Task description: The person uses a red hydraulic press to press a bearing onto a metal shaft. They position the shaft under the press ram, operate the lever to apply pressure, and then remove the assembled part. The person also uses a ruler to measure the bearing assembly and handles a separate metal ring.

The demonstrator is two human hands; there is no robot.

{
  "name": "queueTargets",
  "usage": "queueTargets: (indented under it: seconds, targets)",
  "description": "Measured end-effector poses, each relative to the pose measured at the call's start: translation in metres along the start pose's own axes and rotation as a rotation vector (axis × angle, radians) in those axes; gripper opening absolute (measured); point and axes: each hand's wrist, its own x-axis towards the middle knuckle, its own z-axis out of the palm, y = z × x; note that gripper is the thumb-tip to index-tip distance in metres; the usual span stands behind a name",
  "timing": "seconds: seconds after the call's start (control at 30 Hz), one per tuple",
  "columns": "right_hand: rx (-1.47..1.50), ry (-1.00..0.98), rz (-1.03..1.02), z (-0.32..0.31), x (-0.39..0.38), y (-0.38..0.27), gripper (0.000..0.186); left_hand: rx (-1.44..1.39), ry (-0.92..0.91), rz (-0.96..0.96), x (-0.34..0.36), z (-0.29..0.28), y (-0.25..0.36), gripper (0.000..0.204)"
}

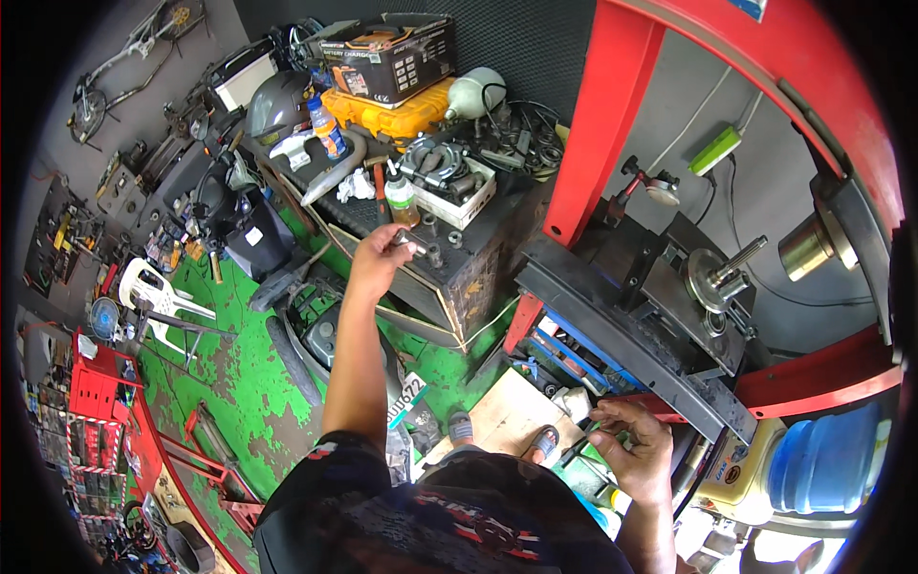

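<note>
My left hand reaches to the near edge of the dark workbench, its fingers closed on a small metal piece. Just right of it stand small metal sleeves. Behind them are a bottle of amber liquid, a hammer and a white tray of metal tools and parts. My right hand is low on the right, below the press's steel beam, with loosely curved fingers apart and nothing visible in them. A steel shaft with a flange rests on the press plates.
The red press frame fills the right. Beneath it are a blue water jug, a yellow container and a board by my sandalled feet. A scooter, white chair and red cart stand left on the green floor.
</note>
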Motion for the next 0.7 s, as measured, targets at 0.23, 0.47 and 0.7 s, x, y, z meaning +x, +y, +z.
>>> queueTargets:
  seconds: [0.23, 0.47, 0.7]
  targets:
    - [-0.013, 0.124, -0.131, 0.016, 0.039, -0.016, 0.065, -1.011, -0.675, -0.108, -0.065, 0.102, 0.132, 0.052]
    - [-0.414, 0.278, -0.506, -0.021, 0.063, -0.04, 0.069, -1.498, -0.918, -0.516, -0.138, 0.239, 0.148, 0.045]
    - [-0.308, 0.303, -0.206, -0.072, 0.028, -0.028, 0.057, -0.525, -0.81, -0.019, -0.139, 0.268, 0.189, 0.041]
